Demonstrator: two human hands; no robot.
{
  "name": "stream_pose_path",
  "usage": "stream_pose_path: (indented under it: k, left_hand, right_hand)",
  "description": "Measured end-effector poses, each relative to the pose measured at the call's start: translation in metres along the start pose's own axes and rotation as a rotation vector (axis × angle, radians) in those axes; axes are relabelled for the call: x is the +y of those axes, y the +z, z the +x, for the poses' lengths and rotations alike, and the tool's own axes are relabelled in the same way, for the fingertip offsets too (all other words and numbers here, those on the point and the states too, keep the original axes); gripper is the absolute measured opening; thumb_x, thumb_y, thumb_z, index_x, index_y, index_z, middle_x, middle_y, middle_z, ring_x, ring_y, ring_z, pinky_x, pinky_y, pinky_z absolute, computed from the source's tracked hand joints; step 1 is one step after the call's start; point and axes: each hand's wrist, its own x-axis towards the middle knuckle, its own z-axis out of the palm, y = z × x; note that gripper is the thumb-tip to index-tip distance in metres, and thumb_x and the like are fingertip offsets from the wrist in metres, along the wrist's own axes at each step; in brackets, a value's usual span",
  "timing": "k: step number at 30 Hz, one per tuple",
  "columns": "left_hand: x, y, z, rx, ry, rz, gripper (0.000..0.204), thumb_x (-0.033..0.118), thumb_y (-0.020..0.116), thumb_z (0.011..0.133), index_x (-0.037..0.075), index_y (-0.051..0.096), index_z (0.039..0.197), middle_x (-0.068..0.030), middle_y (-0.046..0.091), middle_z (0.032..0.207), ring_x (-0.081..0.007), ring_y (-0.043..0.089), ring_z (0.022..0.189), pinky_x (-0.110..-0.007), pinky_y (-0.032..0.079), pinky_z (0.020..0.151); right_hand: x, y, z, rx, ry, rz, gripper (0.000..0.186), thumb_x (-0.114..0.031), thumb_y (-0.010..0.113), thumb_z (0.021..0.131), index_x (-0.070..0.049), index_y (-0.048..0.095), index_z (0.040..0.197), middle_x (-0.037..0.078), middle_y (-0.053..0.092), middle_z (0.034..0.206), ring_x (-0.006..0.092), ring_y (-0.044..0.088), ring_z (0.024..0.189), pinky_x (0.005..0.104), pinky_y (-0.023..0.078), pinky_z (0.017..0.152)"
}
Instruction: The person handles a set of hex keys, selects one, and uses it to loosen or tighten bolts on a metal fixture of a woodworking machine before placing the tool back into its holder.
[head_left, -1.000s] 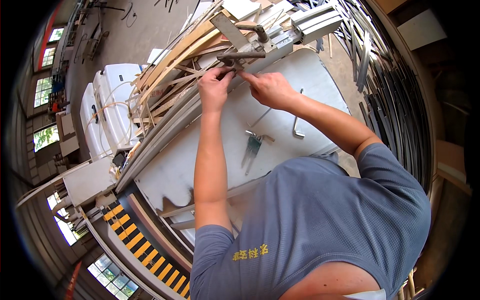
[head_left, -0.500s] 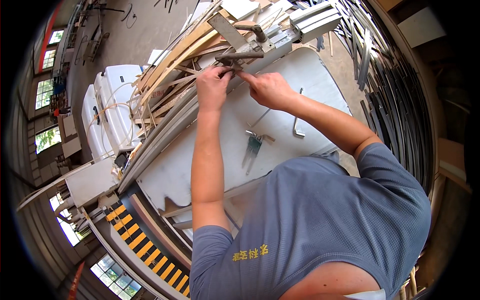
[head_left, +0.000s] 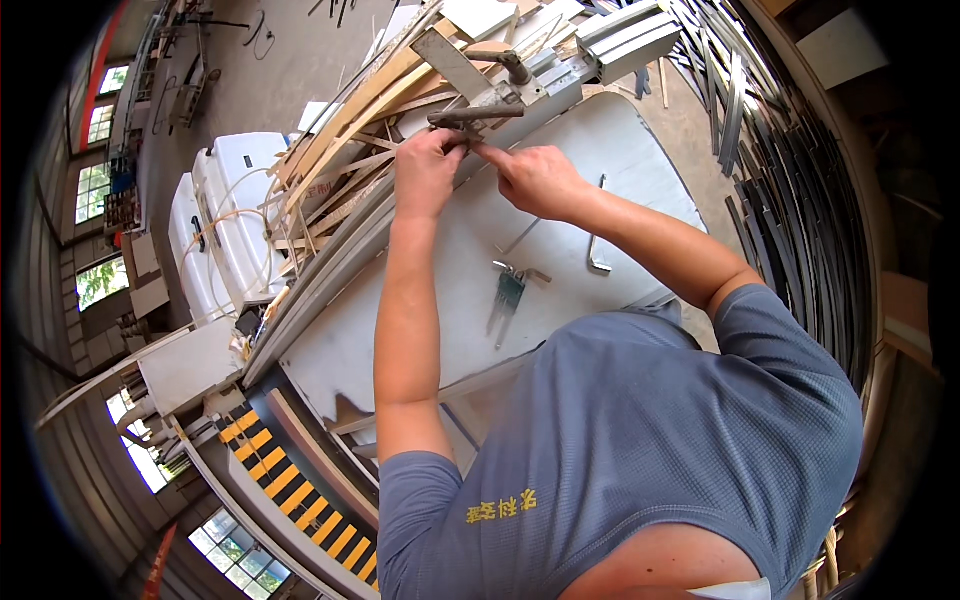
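Observation:
Both my arms reach forward over a light grey metal panel to a metal bracket (head_left: 494, 98) with a dark bar handle (head_left: 475, 114) on a long rail. Under the handle's left end, my left hand (head_left: 428, 168) is closed with its fingertips pressed together; what they grip is too small to make out. My right hand (head_left: 540, 178) points its index finger at the same spot, the other fingers curled in and nothing seen in them. On the panel (head_left: 400, 310) lie a hex key set (head_left: 510, 290) in a dark green holder and a loose L-shaped hex key (head_left: 598, 250).
Beyond the rail (head_left: 330, 270), wood offcuts (head_left: 360, 110) are heaped beside a white cabinet-like unit (head_left: 235, 220). Many dark strips (head_left: 800, 250) lie at the right. A yellow and black striped edge (head_left: 290, 485) runs at lower left.
My hands stay at the same place under the bar handle, with only slight movement. The view has shifted a little; the tools on the panel lie as before.

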Motion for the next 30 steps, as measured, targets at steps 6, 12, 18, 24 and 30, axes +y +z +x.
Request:
stream_pose_path:
  k: [6, 12, 18, 24, 30]
  left_hand:
    - [0.001, 0.001, 0.000, -0.001, -0.105, -0.127, 0.018, 0.010, 0.079, 0.083, -0.002, 0.077, 0.097, -0.0146, 0.077, 0.087, -0.0184, 0.072, 0.073, -0.031, 0.056, 0.072]
    - [0.006, -0.001, 0.000, 0.006, -0.170, -0.084, 0.018, 0.009, 0.080, 0.083, -0.002, 0.078, 0.097, -0.0128, 0.077, 0.085, -0.0152, 0.071, 0.072, -0.030, 0.056, 0.072]
    - [0.003, -0.001, 0.001, -0.036, -0.216, -0.203, 0.018, 0.009, 0.079, 0.083, -0.002, 0.078, 0.097, -0.0121, 0.077, 0.087, -0.0177, 0.072, 0.077, -0.030, 0.055, 0.075]
    - [-0.004, 0.001, -0.003, -0.017, -0.145, -0.167, 0.018, 0.008, 0.079, 0.083, -0.002, 0.078, 0.098, -0.0111, 0.076, 0.095, -0.0166, 0.071, 0.085, -0.029, 0.054, 0.081]
    - [-0.006, 0.013, -0.006, 0.073, -0.128, -0.192, 0.016, 0.006, 0.080, 0.083, -0.002, 0.078, 0.097, -0.0093, 0.075, 0.090, -0.0166, 0.070, 0.083, -0.029, 0.054, 0.079]
  right_hand:
    - [0.019, 0.008, -0.028, 0.138, -0.053, 0.293, 0.053, -0.004, 0.062, 0.086, -0.013, 0.059, 0.137, 0.010, 0.073, 0.096, 0.0309, 0.071, 0.082, 0.0436, 0.057, 0.071]
    - [0.077, -0.019, -0.070, 0.181, 0.130, 0.291, 0.053, -0.002, 0.063, 0.085, -0.014, 0.060, 0.136, 0.008, 0.073, 0.098, 0.0279, 0.071, 0.075, 0.0396, 0.057, 0.069]
    - [0.141, -0.033, -0.089, 0.302, 0.315, 0.314, 0.047, -0.002, 0.062, 0.088, -0.014, 0.062, 0.133, 0.008, 0.073, 0.098, 0.0264, 0.070, 0.075, 0.0383, 0.057, 0.074]
    - [0.132, -0.024, -0.086, 0.296, 0.208, 0.161, 0.050, 0.001, 0.061, 0.088, -0.013, 0.061, 0.136, 0.008, 0.071, 0.100, 0.0250, 0.067, 0.073, 0.0366, 0.056, 0.073]
    - [0.129, -0.029, -0.087, 0.290, 0.282, 0.194, 0.046, -0.003, 0.064, 0.087, -0.014, 0.063, 0.131, 0.008, 0.072, 0.100, 0.0309, 0.070, 0.084, 0.0400, 0.057, 0.078]
